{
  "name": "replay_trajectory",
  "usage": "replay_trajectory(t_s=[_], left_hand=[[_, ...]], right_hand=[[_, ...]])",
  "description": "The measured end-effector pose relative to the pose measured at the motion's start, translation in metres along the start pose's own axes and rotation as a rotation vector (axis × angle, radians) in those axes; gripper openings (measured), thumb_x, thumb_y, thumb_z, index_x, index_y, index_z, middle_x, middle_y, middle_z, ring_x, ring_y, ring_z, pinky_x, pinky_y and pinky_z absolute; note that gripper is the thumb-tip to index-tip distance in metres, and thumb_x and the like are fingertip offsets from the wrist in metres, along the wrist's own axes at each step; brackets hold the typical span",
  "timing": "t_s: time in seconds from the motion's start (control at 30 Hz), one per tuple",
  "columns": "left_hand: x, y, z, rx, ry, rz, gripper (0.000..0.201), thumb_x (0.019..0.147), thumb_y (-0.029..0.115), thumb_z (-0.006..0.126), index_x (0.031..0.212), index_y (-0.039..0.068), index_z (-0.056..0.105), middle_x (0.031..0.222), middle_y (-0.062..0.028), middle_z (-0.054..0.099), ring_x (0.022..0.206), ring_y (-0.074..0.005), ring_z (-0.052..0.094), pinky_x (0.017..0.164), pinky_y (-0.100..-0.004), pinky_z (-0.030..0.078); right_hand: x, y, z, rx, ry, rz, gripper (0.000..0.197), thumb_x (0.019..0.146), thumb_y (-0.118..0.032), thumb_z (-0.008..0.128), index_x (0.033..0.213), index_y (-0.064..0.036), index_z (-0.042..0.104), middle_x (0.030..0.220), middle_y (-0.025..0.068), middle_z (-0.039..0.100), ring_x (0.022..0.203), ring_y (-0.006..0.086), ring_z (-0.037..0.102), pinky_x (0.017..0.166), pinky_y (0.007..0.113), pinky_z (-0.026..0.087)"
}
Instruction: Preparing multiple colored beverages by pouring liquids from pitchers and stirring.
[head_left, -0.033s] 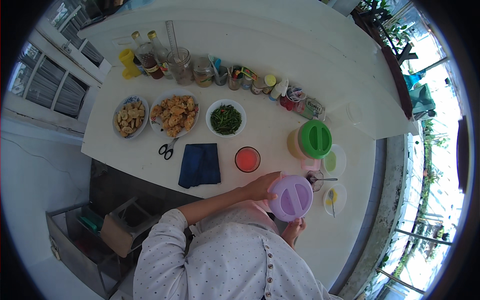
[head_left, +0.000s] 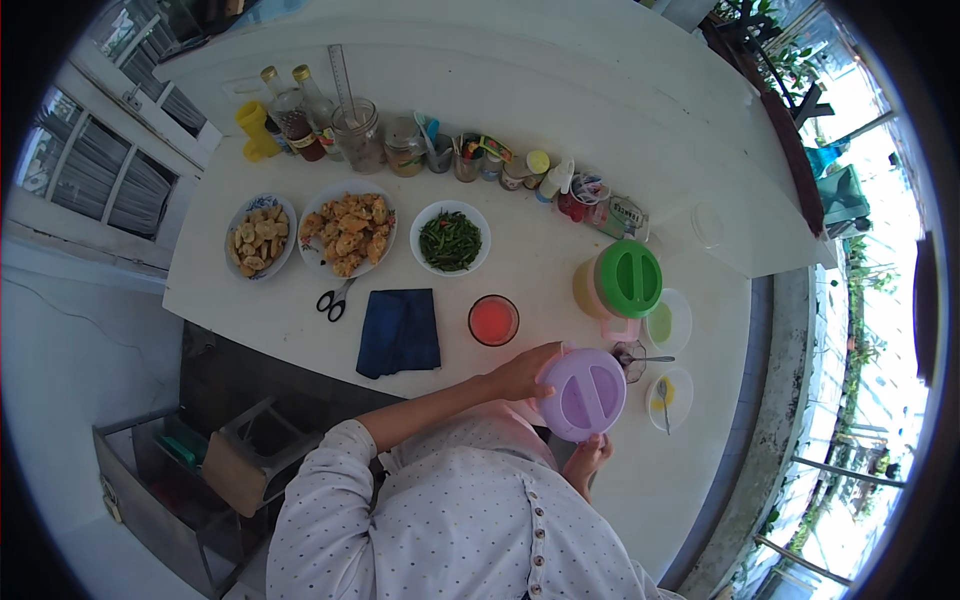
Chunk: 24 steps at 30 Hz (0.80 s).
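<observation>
A pitcher with a round lilac lid (head_left: 582, 396) and a pinkish body is held close against my front at the table's near edge. My left hand (head_left: 526, 371) grips it on its left side, the thumb at the lid's rim. My right hand (head_left: 590, 460) is closed at the near right edge of the lid; its fingers are partly hidden under the pitcher. A glass of red drink (head_left: 493, 320) stands just beyond my left hand. To the left of the glass lies a folded dark blue cloth (head_left: 398, 333).
A green-lidded pitcher (head_left: 631, 279) stands right, near small bowls (head_left: 677, 386) with spoons. Farther left are a plate of fried food (head_left: 347, 233), another plate (head_left: 262, 237), a bowl of green chillies (head_left: 450, 240) and scissors (head_left: 333, 301). Bottles and jars (head_left: 358, 140) line the wall.
</observation>
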<state>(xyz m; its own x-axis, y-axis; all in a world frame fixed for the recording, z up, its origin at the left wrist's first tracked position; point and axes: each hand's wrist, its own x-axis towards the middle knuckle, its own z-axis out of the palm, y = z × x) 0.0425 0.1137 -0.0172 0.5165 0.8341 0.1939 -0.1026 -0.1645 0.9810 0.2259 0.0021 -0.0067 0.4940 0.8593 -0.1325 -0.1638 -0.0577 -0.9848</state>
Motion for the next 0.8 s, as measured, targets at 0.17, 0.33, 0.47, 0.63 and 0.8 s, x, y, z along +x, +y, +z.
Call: replay_trajectory(t_s=[0.17, 0.33, 0.47, 0.63, 0.8], left_hand=[[0.018, 0.007, 0.016, -0.125, 0.282, -0.001, 0.064, 0.083, 0.049, 0.044, 0.124, 0.001, 0.037, 0.121, -0.0162, 0.045, 0.114, -0.026, 0.042, 0.094, -0.0351, 0.033], [0.032, 0.033, 0.042, -0.206, 0.642, -0.175, 0.048, 0.091, 0.025, 0.042, 0.127, -0.004, 0.031, 0.126, -0.0179, 0.039, 0.119, -0.0249, 0.036, 0.099, -0.0323, 0.027], [0.041, 0.054, 0.049, -0.271, 0.732, -0.194, 0.059, 0.091, 0.025, 0.042, 0.131, -0.007, 0.013, 0.135, -0.0201, 0.021, 0.127, -0.0248, 0.02, 0.104, -0.0323, 0.017], [0.042, 0.064, 0.056, -0.267, 0.769, -0.117, 0.066, 0.09, 0.022, 0.042, 0.134, -0.005, 0.001, 0.14, -0.0188, 0.007, 0.131, -0.0245, 0.006, 0.105, -0.0338, 0.01], [0.032, 0.091, 0.054, -0.332, 0.735, -0.184, 0.065, 0.088, 0.019, 0.042, 0.137, 0.004, 0.001, 0.142, -0.0121, 0.002, 0.132, -0.0204, 0.001, 0.105, -0.0326, 0.008]], right_hand=[[0.022, 0.001, 0.012, -0.022, 0.091, -0.02, 0.029, 0.08, -0.029, 0.06, 0.067, -0.0059, 0.05, 0.056, -0.0035, 0.042, 0.051, 0.0061, 0.038, 0.049, 0.022, 0.03], [0.051, -0.01, 0.036, -0.033, 0.03, -0.034, 0.03, 0.079, -0.031, 0.062, 0.073, -0.0026, 0.054, 0.057, -0.0018, 0.045, 0.052, 0.0059, 0.04, 0.051, 0.023, 0.034], [0.063, -0.008, 0.056, 0.003, 0.194, -0.037, 0.031, 0.079, -0.032, 0.062, 0.074, -0.002, 0.054, 0.059, -0.0017, 0.047, 0.053, 0.006, 0.041, 0.05, 0.023, 0.035], [0.072, -0.008, 0.061, -0.005, 0.023, 0.015, 0.04, 0.078, -0.03, 0.064, 0.09, 0.0059, 0.051, 0.066, 0.0039, 0.051, 0.059, 0.0098, 0.046, 0.056, 0.023, 0.037], [0.082, -0.011, 0.087, 0.034, 0.028, -0.017, 0.035, 0.077, -0.031, 0.064, 0.072, 0.002, 0.054, 0.059, 0.0015, 0.048, 0.056, 0.0089, 0.044, 0.055, 0.024, 0.035]])
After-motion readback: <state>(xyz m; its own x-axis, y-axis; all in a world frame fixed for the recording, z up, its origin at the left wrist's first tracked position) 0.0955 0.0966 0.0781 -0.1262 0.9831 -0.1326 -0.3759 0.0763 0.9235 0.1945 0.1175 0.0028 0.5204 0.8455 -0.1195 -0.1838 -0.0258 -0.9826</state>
